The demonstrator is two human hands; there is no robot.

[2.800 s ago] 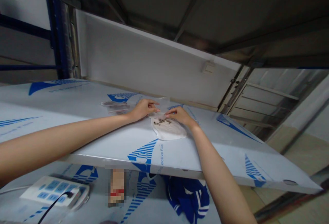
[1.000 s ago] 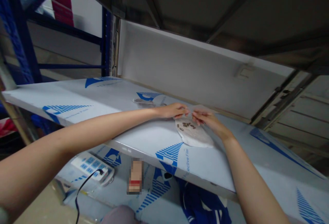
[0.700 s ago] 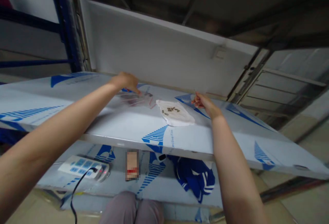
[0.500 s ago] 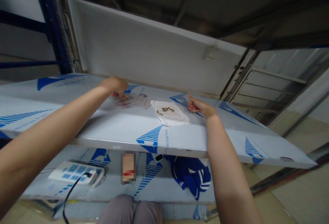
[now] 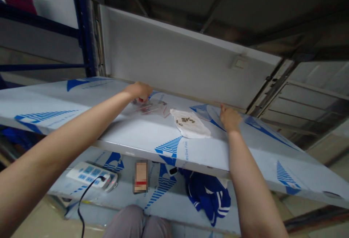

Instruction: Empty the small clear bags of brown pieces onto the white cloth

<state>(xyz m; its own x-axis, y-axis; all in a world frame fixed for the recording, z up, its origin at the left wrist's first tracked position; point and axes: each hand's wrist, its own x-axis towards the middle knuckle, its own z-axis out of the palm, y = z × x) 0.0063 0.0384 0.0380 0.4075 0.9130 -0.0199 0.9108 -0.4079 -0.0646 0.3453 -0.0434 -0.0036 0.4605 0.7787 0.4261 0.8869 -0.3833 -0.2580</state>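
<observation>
My left hand (image 5: 141,91) is over the back of the upper shelf, fingers curled down at a heap of clear zip bags (image 5: 148,108) with red seal lines. What its fingertips hold is hidden. My right hand (image 5: 230,118) is closed at the right, with what looks like a clear plastic bag (image 5: 213,112) at its fingertips, hard to make out against the printed film. Between the hands lies a white cloth or tissue (image 5: 195,130), and several small brownish-green pieces (image 5: 188,120) rest on it.
The film-covered upper shelf (image 5: 128,130) has a front edge above a lower shelf. Down there lie a white power strip (image 5: 91,175) with a black cable, a blurred-out phone-like rectangle (image 5: 141,176) and a blue-and-white garment (image 5: 208,194). A dark panel (image 5: 174,1) hangs overhead.
The view has shifted, so most things appear farther right. My right hand has turned and moved away from the white cloth. My left hand stays at the clear bags.
</observation>
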